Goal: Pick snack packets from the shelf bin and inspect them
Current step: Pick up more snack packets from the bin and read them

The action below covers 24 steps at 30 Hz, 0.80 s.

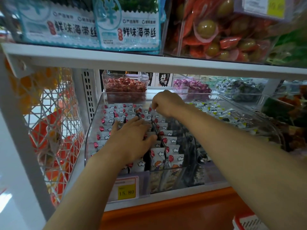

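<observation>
Head view. On the lower shelf, a clear shelf bin (pixel 90 130), filled in its left part with upright rows of white snack packets (pixel 108 121) printed with red balloons and clouds; in its right part, dark packets (pixel 181 130). Left hand (pixel 131 141): lies palm down over the middle rows; fingers (pixel 116 126) straight and slightly spread, tips touching the packet tops; thumb out to the right against the right-hand row; grips nothing. Right hand (pixel 166 103): sits farther in, at the far end of the right-hand row; fingers curled under, knuckles up, tips nipping the top edge of one packet there, the packet in line with its neighbours. Beyond the bin, a clear tub of red sweets (pixel 124 87); to the right, a heap of blue-and-yellow packets (pixel 214 110). On the near front of the bin, a yellow price tag (pixel 127 190) reading 15.80. On the upper shelf, pale blue kelp packs (pixel 127 32).
</observation>
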Tool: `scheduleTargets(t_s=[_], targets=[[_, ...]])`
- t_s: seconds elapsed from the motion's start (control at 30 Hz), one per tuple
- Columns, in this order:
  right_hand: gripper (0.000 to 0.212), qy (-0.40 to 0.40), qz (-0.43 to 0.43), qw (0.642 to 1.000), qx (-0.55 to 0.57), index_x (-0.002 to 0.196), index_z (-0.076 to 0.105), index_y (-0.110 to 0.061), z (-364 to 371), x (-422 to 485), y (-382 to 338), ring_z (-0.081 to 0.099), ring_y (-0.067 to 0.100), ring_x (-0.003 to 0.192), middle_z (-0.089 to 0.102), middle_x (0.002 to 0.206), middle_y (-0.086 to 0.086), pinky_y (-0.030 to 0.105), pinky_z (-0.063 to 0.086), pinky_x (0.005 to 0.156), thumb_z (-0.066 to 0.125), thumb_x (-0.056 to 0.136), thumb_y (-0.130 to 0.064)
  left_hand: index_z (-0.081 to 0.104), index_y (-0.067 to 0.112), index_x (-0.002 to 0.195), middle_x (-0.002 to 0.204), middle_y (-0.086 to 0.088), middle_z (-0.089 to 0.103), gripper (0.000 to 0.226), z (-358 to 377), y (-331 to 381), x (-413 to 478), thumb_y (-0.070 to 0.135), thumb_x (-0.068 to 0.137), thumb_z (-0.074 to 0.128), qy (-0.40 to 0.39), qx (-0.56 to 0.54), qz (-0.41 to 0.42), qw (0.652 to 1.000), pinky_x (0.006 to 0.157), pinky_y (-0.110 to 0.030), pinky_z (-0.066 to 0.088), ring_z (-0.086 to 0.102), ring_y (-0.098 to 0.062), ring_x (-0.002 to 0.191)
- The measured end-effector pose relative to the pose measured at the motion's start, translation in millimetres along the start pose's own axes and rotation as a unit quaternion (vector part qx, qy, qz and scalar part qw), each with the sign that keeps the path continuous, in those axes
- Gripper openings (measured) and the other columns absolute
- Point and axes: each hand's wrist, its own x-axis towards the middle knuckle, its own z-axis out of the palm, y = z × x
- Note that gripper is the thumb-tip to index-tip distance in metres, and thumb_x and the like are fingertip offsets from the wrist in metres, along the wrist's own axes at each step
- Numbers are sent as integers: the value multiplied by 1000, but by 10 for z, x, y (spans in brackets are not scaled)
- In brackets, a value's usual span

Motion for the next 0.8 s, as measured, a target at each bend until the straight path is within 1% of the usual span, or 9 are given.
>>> scheduleTargets(t_s=[0.13,0.27,0.37,0.47,0.53,0.6,0.67,0.73,0.8], targets=[[21,-23,-18,995,-94,107,63,-12,133,83,-39,41,29,119,58,116,10,42,34,96,51,90,-7,30,27,144,157,6,16,54,-31,19,-13,49,95,33,16,-11,0,1000,113,-52,-6,2,-10,144],[21,2,-14,997,-78,102,62,-6,89,55,-36,45,31,114,59,111,15,38,38,87,46,90,-2,35,27,142,154,5,23,50,-72,21,-59,46,96,35,41,-23,2,999,114,-50,-1,7,-12,144],[17,67,-1,997,-34,100,64,-3,15,-101,-7,48,30,112,60,106,15,38,45,85,51,88,-2,44,21,136,148,1,37,43,-98,21,-87,37,97,42,78,-45,6,996,115,-48,15,22,-16,140],[10,202,26,978,44,92,63,-4,-20,-421,10,52,25,100,59,102,12,37,47,80,54,88,-7,54,11,126,131,-8,53,34,-131,48,-115,22,95,49,147,-105,15,983,101,-35,37,47,-22,118],[7,305,57,943,119,86,59,-6,-65,-665,-1,54,21,84,58,95,7,31,44,63,54,89,-9,56,8,122,124,-11,56,30,-156,74,-146,16,94,50,191,-140,12,971,87,-25,38,51,-24,108],[7,366,82,908,188,84,56,-7,-108,-883,-21,52,16,70,56,89,5,25,39,55,53,90,-9,53,10,126,127,-10,54,33,-170,96,-180,18,94,51,221,-172,-1,960,82,-18,32,50,-22,110],[10,382,105,870,294,81,52,-8,-131,-1072,-52,55,15,65,58,84,7,20,43,57,53,91,-8,45,17,135,129,-5,53,42,-173,139,-217,26,94,51,230,-219,-10,948,84,-18,37,52,-14,105],[14,368,132,811,436,80,50,-11,-128,-1233,-88,61,16,57,60,76,5,26,52,52,53,92,-5,43,21,137,125,0,55,46,-179,211,-283,31,93,51,225,-262,-3,938,77,-18,43,52,-5,95],[16,334,155,742,560,79,51,-10,-117,-1348,-110,61,13,46,62,73,7,23,51,44,51,93,-2,43,20,137,121,0,58,45,-166,276,-333,29,94,51,213,-297,3,931,78,-23,47,55,-9,95]])
